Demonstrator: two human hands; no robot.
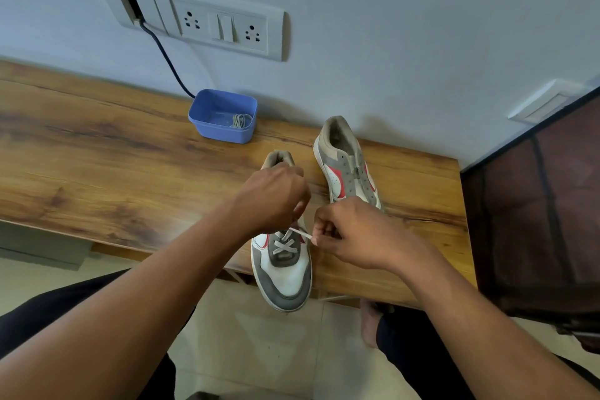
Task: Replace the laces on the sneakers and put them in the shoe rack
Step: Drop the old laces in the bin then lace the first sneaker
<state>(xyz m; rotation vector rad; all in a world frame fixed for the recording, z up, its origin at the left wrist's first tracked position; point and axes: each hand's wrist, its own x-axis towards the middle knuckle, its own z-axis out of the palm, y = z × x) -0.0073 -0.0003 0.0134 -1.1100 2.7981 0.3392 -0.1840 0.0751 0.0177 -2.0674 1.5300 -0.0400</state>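
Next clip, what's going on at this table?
A person is lacing the nearer sneaker on the wooden table. The right hand pinches the free end of the grey lace, which already crosses once near the toe. The left hand is curled over the shoe's upper eyelets; what it holds is hidden. The second sneaker lies beside it with bare eyelets, and a bundled lace sits in the blue tub.
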